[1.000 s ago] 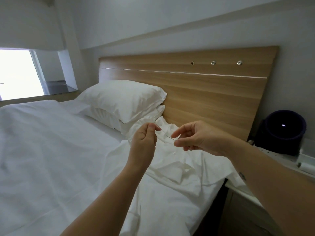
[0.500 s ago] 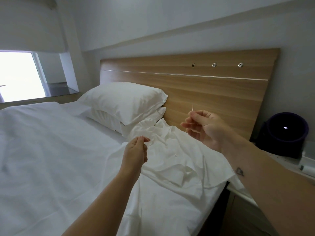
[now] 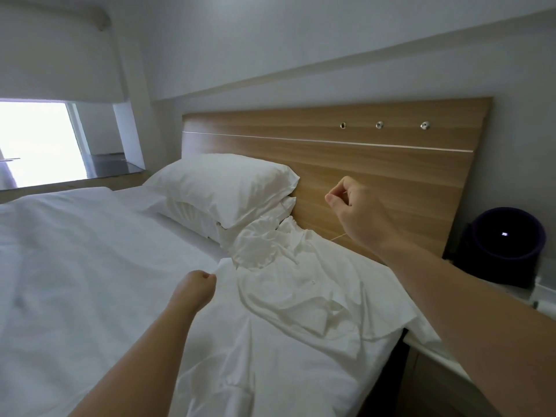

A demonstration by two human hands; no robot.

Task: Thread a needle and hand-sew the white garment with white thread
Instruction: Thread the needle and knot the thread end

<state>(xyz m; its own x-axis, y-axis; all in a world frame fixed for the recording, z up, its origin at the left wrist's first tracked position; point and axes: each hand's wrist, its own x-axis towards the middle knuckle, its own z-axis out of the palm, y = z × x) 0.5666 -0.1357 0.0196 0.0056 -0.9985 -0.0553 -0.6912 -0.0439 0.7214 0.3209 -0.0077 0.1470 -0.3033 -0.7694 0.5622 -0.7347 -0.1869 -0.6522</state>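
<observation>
Garment [image 3: 301, 284] lies crumpled on the bed [image 3: 90, 266], just beside the pillows [image 3: 222, 188]. The right hand [image 3: 355, 212] is raised in front of the headboard [image 3: 391, 164], thumb and forefinger pinched together on a fine thread [image 3: 338, 237], which shows as a pale line running from under the hand down toward the cloth. The needle is too small to make out. The left hand [image 3: 197, 285] sits at the garment's left edge with its fingers curled in; whether it pinches cloth or thread I cannot tell. The step looks like drawing a stitch through. To do it well, pull straight away from the cloth until the slack is gone, stop before the fabric puckers, and have the left hand pin the cloth flat so it does not lift.
</observation>
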